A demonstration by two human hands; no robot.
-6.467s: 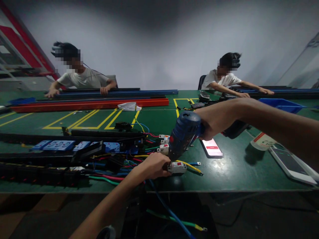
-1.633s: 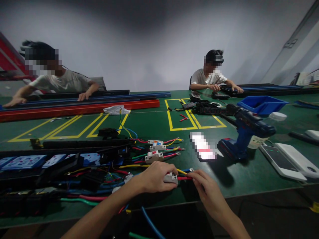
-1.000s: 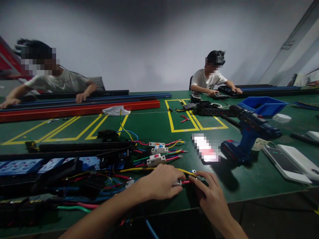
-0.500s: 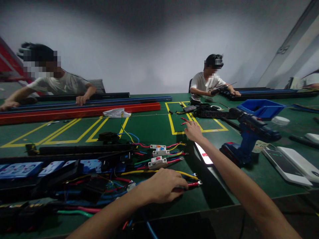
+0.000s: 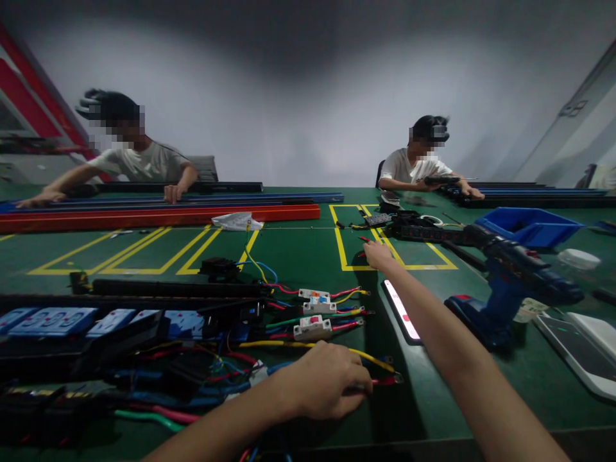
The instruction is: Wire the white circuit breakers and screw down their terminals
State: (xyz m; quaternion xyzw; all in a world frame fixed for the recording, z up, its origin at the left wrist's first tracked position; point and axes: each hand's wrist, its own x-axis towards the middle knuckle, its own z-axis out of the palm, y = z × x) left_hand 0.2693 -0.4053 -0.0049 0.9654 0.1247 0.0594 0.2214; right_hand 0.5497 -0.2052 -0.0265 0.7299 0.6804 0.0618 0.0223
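My left hand [image 5: 332,380] is closed around a red wire [image 5: 384,380], whose bare metal lug sticks out past the fingertips. A yellow wire [image 5: 370,358] runs just above the knuckles. White circuit breakers [image 5: 312,327] with lugged red, green and yellow leads lie beyond that hand. Farther out, my right hand [image 5: 379,255] has its fingers closed at a tool with thin red ends [image 5: 364,239]; its kind is hidden by the hand. Below the right forearm lies a phone with a lit screen [image 5: 400,311].
Black socket strips [image 5: 52,321] with loose wiring fill the left. A blue cordless drill [image 5: 510,289] stands right of my arm, near a blue bin [image 5: 529,226]. Red and blue rails [image 5: 269,212] lie across the table. Two co-workers [image 5: 149,160] sit opposite.
The whole view has shifted, so things appear farther right and slightly lower. Both hands keep nearly the same places on the table. The co-worker at right has lowered a dark tool slightly.
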